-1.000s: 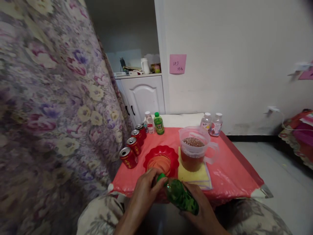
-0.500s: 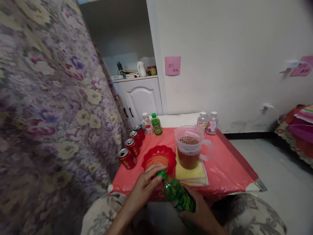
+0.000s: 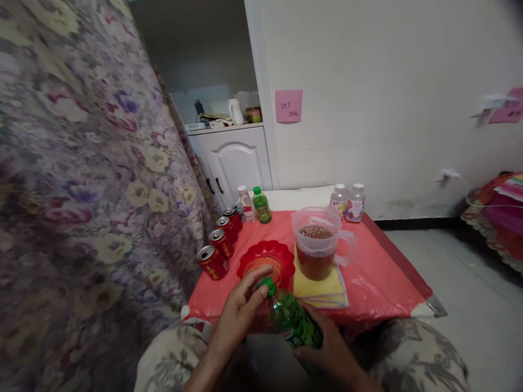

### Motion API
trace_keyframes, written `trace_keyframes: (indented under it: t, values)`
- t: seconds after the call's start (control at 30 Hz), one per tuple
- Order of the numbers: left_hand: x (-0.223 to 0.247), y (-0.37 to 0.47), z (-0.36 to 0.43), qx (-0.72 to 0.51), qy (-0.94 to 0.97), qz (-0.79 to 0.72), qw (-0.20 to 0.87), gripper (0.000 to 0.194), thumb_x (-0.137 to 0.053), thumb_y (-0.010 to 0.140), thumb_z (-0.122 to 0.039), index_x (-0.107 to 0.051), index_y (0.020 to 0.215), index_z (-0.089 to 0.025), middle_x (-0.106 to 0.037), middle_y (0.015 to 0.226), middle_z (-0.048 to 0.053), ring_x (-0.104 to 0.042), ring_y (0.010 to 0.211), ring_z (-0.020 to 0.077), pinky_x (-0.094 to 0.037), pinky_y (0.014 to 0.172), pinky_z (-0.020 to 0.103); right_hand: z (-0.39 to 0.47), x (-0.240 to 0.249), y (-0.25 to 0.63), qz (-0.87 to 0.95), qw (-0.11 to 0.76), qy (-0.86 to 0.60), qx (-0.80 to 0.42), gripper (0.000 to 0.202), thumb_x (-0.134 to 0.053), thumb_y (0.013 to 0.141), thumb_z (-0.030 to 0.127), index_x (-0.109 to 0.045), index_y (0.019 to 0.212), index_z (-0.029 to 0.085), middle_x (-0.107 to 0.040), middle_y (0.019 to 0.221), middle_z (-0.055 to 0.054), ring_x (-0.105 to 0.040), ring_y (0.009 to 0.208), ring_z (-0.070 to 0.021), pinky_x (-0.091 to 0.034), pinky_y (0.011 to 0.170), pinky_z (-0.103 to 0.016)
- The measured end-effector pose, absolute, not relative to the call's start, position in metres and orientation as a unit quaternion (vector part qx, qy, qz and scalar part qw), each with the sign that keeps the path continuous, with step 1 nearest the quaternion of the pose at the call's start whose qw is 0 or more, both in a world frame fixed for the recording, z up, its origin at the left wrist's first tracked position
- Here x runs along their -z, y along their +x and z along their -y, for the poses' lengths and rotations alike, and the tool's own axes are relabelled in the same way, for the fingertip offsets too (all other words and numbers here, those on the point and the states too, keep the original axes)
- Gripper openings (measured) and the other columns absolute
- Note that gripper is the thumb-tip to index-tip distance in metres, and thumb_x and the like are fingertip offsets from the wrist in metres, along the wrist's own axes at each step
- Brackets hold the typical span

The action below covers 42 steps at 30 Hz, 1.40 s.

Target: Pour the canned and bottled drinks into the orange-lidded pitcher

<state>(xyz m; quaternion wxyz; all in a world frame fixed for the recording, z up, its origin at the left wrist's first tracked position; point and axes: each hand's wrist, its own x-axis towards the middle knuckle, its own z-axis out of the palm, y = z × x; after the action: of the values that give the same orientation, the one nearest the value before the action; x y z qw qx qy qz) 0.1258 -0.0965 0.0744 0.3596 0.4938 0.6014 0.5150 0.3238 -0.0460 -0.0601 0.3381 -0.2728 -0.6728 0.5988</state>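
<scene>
Tilted toward the upper left, a green plastic drink bottle (image 3: 296, 321) is held above my lap at the table's front edge. My right hand (image 3: 322, 343) wraps around its lower body. At its top, my left hand (image 3: 245, 296) has thumb and fingers on either side of the green cap (image 3: 268, 286), which sits on the neck. Just beyond the left hand lies a red scalloped dish (image 3: 288, 267) with an orange round piece (image 3: 259, 268) in it. A clear pitcher (image 3: 316, 245) of brown liquid stands on a folded yellow cloth (image 3: 327, 294) to the right.
Several red drink cans (image 3: 213, 262) line the table's left side. At the back stand a clear bottle (image 3: 246, 204), another green bottle (image 3: 262, 206) and two white-capped bottles (image 3: 338, 198). A red cover (image 3: 379, 272) lies over the table. A floral curtain (image 3: 102, 190) hangs at left.
My left fingers have shifted slightly around the cap and look a little more extended. The bottle stays in my right hand at nearly the same tilt.
</scene>
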Motion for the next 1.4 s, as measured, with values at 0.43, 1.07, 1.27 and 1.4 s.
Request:
trace_keyframes:
  t: [0.43, 1.07, 1.27, 1.4]
  values:
    - [-0.073, 0.126, 0.097, -0.539, 0.447, -0.618, 0.357, 0.039, -0.077, 0.071, -0.042, -0.075, 0.102, -0.02, -0.075, 0.111, 0.011, -0.067, 0.107, 0.0278, -0.052, 0.094, 0.039, 0.045, 0.058, 0.324, 0.662, 0.352, -0.255, -0.61, 0.081, -0.078, 0.062, 0.029, -0.053, 0.139, 0.022, -0.061, 0.14, -0.012, -0.053, 0.131, -0.0352, -0.037, 0.112, -0.054]
    - [-0.075, 0.129, 0.092, -0.542, 0.434, -0.634, 0.34, 0.051, -0.082, 0.067, -0.044, -0.071, 0.11, -0.019, -0.074, 0.112, 0.012, -0.067, 0.111, 0.0301, -0.052, 0.098, 0.044, 0.046, 0.058, 0.326, 0.68, 0.364, -0.259, -0.581, 0.081, -0.079, 0.061, 0.03, -0.055, 0.138, 0.022, -0.061, 0.14, -0.012, -0.052, 0.131, -0.0384, -0.035, 0.113, -0.057]
    - [-0.081, 0.133, 0.094, -0.561, 0.438, -0.587, 0.386, 0.054, -0.078, 0.073, -0.042, -0.066, 0.122, -0.022, -0.067, 0.133, 0.014, -0.06, 0.126, 0.0306, -0.051, 0.101, 0.042, 0.045, 0.068, 0.328, 0.643, 0.378, -0.277, -0.606, 0.084, -0.08, 0.06, 0.033, -0.053, 0.138, 0.021, -0.059, 0.142, -0.013, -0.049, 0.134, -0.0383, -0.034, 0.114, -0.056]
    - [-0.079, 0.135, 0.092, -0.562, 0.433, -0.605, 0.362, 0.057, -0.08, 0.07, -0.045, -0.066, 0.12, -0.021, -0.069, 0.129, 0.014, -0.061, 0.124, 0.0317, -0.052, 0.101, 0.044, 0.045, 0.07, 0.327, 0.647, 0.379, -0.256, -0.611, 0.086, -0.081, 0.061, 0.039, -0.051, 0.14, 0.022, -0.057, 0.144, -0.013, -0.048, 0.135, -0.037, -0.032, 0.115, -0.056]
